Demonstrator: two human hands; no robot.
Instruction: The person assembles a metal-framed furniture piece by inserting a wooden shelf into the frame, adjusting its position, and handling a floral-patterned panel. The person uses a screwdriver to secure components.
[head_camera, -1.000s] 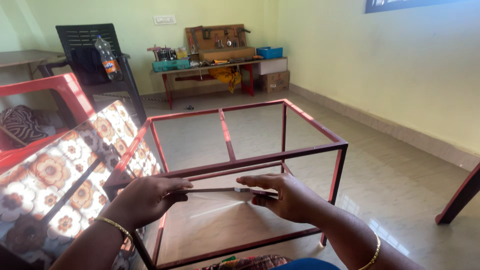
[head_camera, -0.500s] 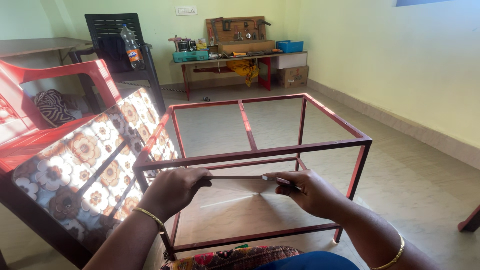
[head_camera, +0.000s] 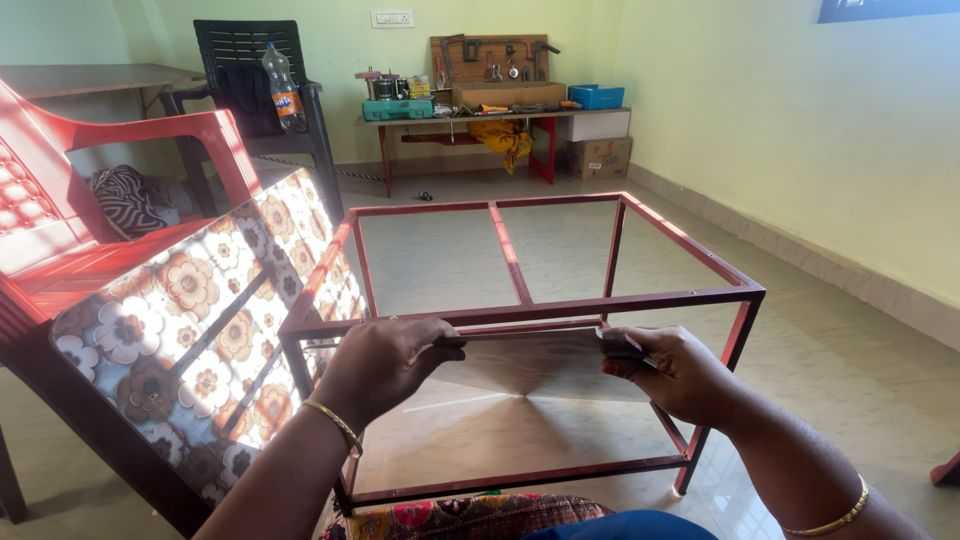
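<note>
**Flat panel held level inside the red frame**

A thin flat panel (head_camera: 540, 365) spans between both hands, just under the red metal frame's (head_camera: 520, 308) near top rail. The left hand (head_camera: 385, 362) is clamped on its left edge, the right hand (head_camera: 665, 370) on its right, keeping it level. Left of the left hand leans a floral board (head_camera: 200, 330).

Pale yellow-green walls (head_camera: 760, 90) close the room, with a light skirting along the right side above a glossy pale tiled floor (head_camera: 850, 340) that reflects daylight. Against the far wall stands a red-legged workbench (head_camera: 495, 118) carrying a tool board, a blue box and a cardboard carton beside it. A black plastic chair (head_camera: 250, 60) holds what looks like a soft-drink bottle (head_camera: 282, 75). A red plastic chair (head_camera: 110, 160) stands at left.
</note>
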